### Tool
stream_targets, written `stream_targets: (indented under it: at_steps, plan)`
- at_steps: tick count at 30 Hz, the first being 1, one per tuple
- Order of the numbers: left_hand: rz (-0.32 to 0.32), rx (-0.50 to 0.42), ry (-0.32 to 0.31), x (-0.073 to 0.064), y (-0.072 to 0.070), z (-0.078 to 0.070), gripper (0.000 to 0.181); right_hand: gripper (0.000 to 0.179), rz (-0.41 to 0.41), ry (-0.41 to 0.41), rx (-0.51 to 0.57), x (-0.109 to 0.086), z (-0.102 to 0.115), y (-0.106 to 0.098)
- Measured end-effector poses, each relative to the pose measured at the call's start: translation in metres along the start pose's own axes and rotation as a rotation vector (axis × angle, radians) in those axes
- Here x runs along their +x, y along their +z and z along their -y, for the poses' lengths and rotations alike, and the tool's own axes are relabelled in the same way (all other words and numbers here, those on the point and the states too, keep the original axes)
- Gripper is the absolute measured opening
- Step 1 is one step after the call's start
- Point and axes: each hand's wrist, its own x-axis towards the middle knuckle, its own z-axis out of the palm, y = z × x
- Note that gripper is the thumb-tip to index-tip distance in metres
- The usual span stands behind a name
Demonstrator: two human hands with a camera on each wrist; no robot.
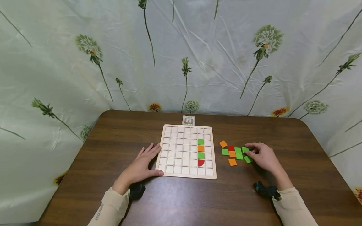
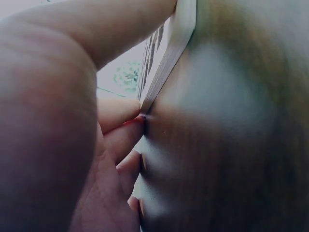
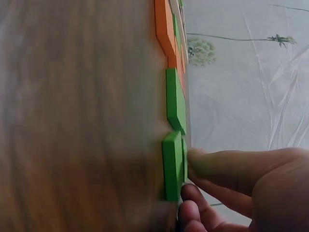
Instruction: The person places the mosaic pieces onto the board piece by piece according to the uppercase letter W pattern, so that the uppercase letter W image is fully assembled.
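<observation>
Board (image 1: 179,154) of pale wood lies near the middle of the far edge of the table (image 1: 186,204), a small card (image 1: 188,120) between them; the left hand (image 1: 139,166), fingers outstretched, touches the board's left edge, thumb at its near left corner; four coloured pieces (image 1: 200,148) line a column toward its right edge; the right hand (image 1: 263,158) pinches a green tile (image 1: 244,149) among loose tiles (image 1: 232,162) toward the table's right edge.

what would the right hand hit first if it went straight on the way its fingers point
Past the green tile it touches, the right hand would likely meet the neighbouring green tile to the left, though height is hard to judge.
</observation>
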Motion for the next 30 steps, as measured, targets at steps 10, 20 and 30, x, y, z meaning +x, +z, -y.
stream_targets:
  at_steps: [10, 20, 30]
  plan:
    - [0.002, 0.011, 0.006, 0.001, -0.001, -0.002, 0.103, 0.029, 0.036, -0.013, -0.010, 0.002, -0.001, -0.004]
    - [0.003, 0.004, 0.001, -0.002, 0.001, 0.000, 0.102, 0.027, 0.038, -0.027, -0.043, 0.003, 0.002, 0.000]
    - [0.005, -0.004, -0.009, -0.003, 0.001, 0.000, 0.102, 0.026, 0.002, -0.064, -0.053, -0.001, 0.011, 0.003]
